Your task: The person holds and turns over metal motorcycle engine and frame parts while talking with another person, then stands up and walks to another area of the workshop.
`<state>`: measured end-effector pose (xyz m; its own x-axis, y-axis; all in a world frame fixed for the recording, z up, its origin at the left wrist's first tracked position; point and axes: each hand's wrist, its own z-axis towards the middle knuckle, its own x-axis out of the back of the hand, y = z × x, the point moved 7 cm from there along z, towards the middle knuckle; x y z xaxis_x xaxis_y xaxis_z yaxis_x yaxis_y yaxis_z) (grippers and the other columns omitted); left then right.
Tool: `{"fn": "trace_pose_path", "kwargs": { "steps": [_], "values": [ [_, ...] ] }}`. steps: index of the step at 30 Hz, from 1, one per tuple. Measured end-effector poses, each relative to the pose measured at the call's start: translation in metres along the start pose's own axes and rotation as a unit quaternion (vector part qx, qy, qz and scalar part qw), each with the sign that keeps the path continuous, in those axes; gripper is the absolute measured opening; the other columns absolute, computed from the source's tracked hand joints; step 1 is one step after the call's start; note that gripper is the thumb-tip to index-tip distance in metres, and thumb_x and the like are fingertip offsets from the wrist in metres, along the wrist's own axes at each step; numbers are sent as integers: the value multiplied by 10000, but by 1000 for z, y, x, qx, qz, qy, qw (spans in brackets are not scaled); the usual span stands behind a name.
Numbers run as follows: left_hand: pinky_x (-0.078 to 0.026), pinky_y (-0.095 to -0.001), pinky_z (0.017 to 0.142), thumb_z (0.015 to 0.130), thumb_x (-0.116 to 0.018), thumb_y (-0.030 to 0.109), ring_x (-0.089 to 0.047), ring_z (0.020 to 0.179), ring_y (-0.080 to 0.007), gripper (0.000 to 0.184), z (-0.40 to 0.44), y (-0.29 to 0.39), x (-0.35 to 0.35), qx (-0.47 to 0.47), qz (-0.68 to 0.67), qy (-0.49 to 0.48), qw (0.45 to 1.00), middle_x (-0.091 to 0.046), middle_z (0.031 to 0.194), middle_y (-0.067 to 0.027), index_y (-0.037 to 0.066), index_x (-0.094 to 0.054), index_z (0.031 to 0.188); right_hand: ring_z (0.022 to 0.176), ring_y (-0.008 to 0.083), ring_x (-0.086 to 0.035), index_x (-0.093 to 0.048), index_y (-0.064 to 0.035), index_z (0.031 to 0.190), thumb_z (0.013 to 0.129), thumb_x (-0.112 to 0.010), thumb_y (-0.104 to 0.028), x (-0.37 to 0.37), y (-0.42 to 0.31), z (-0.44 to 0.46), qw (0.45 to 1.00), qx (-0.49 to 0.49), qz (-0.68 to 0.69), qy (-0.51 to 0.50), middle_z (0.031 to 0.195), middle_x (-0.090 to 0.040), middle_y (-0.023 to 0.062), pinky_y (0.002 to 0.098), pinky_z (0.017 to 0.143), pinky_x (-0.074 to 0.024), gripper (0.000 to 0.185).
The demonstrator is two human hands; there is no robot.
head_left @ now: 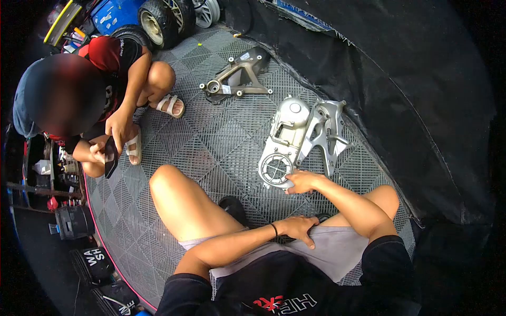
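My right hand [302, 182] reaches forward with its fingers on the lower edge of a silver scooter engine cover [294, 113], gripping it at the end with the round spoked vent. The cover lies on the mat. Touching or close to its right side is a silver metal bracket [328, 134] with several arms; I cannot tell whether the two are joined. In my lap, my left hand [298, 229] rests with fingers apart, holding nothing. Farther off lies a bronze-grey metal bracket [240, 84] with a dark piece beside it.
A co-worker [100, 95] squats at the left, holding a dark phone [110, 158]. Wheels with tyres [157, 26] and a blue container [116, 18] stand behind. Black sheeting [411, 100] borders the grey grid mat [211, 142] on the right. Black boxes [94, 263] line the left.
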<state>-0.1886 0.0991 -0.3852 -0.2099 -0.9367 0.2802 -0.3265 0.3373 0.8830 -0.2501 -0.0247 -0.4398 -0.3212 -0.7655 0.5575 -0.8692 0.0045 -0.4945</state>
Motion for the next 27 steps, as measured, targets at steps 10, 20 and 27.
{"fn": "trace_pose_path", "kwargs": {
  "steps": [10, 20, 27],
  "values": [
    [-453, -465, 955, 567, -856, 552, -591, 1124, -420, 968, 5, -11, -9, 14, -7, 22, 1000, -632, 1149, -263, -14, -502, 1267, 1330, 494, -399, -430, 3, 1421, 792, -692, -535, 4, 19, 8, 997, 14, -47, 62, 1430, -332, 411, 460, 1100, -374, 868],
    [-437, -464, 968, 581, -857, 547, -581, 1138, -429, 1030, 4, -12, -8, 11, -18, 0, 1000, -621, 1163, -277, -20, -432, 1328, 1199, 465, -541, -457, -19, 1383, 821, -683, -495, 32, 11, 1, 990, -16, -102, 101, 1335, -476, 355, 488, 1006, -456, 770],
    [-446, -471, 959, 603, -851, 534, -589, 1114, -436, 990, 1, -9, -6, 10, 0, 18, 1000, -623, 1145, -284, -27, -443, 1309, 1148, 418, -594, -548, 36, 1245, 831, -676, -464, 74, 18, -26, 978, -102, -114, 142, 1226, -614, 275, 488, 978, -468, 662]
  ]
}}
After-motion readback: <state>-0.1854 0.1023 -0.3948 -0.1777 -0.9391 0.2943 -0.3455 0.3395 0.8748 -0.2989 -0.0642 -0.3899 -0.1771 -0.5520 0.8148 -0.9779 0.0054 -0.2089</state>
